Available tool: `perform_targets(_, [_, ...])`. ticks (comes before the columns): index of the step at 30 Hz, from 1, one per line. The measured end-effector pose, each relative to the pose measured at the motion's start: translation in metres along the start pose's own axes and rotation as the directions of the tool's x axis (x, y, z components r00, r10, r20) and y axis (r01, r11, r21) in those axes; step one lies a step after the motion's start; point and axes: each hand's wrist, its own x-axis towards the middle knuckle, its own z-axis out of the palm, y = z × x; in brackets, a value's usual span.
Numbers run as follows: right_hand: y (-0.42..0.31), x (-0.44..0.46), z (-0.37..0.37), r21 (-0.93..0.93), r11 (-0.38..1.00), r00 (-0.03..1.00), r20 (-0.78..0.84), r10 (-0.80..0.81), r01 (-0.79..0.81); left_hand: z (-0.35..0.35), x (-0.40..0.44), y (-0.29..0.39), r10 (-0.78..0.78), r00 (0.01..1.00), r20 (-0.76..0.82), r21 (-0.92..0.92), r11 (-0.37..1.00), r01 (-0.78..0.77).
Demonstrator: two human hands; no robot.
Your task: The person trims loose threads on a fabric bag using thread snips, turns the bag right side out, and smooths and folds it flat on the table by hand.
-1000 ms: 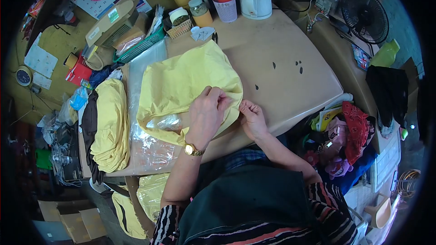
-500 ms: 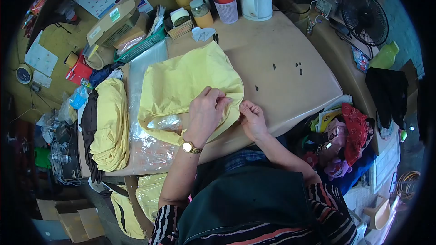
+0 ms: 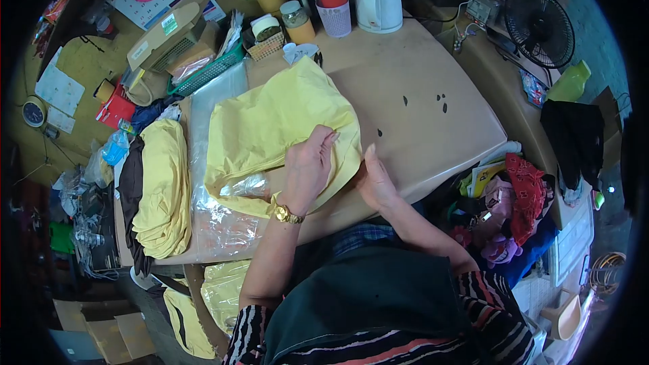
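Head view: the left hand point(image 3: 309, 170) is bent over the near right part of the yellow cloth point(image 3: 280, 111), its back turned up to the camera. The thumb and the curled fingers of this hand meet on the cloth and hold a small fold of it, near the right edge. The left forearm comes up from below almost straight, and a gold watch point(image 3: 284, 214) sits at the wrist.

The right hand point(image 3: 376, 182) stands just beside the same edge, loose and holding nothing. Its thumb is stretched up, away from the fingers; those are partly hidden, so I cannot say if they touch the cloth. The right forearm reaches slantwise inward from the striped sleeve point(image 3: 497, 314), with the elbow set wide.

The yellow cloth lies spread on the brown table point(image 3: 433, 135), in front of the person, and its left part is over a clear plastic sheet point(image 3: 223, 233). Through a gap in its near side, the shiny plastic can be seen. To the left of it, a folded yellow pile point(image 3: 162, 189) rests beside a dark cloth point(image 3: 133, 196).
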Motion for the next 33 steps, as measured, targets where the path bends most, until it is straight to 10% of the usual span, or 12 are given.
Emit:
perform_targets(4, [0.000, 0.015, -0.029, -0.146, 0.987, 0.980, 0.177, 0.090, -0.064, -0.011, -0.007, 0.016, -0.057, 0.998, 0.030, -0.073, 0.996, 0.059])
perform_targets(10, [0.003, 0.022, -0.029, 0.119, 0.980, 0.981, 0.130, 0.146, -0.162, -0.010, -0.057, -0.008, -0.047, 0.998, 0.044, 0.151, 0.988, 0.040])
perform_targets(28, [0.003, 0.039, -0.014, 0.077, 0.995, 0.997, -0.051, -0.064, 0.068, -0.031, -0.070, -0.031, -0.140, 0.971, 0.193, 0.168, 0.980, 0.108])
perform_targets(33, [0.007, 0.044, -0.015, -0.233, 0.944, 0.961, -0.097, -0.260, 0.232, -0.047, -0.073, -0.022, -0.187, 0.955, 0.232, 0.200, 0.970, 0.141])
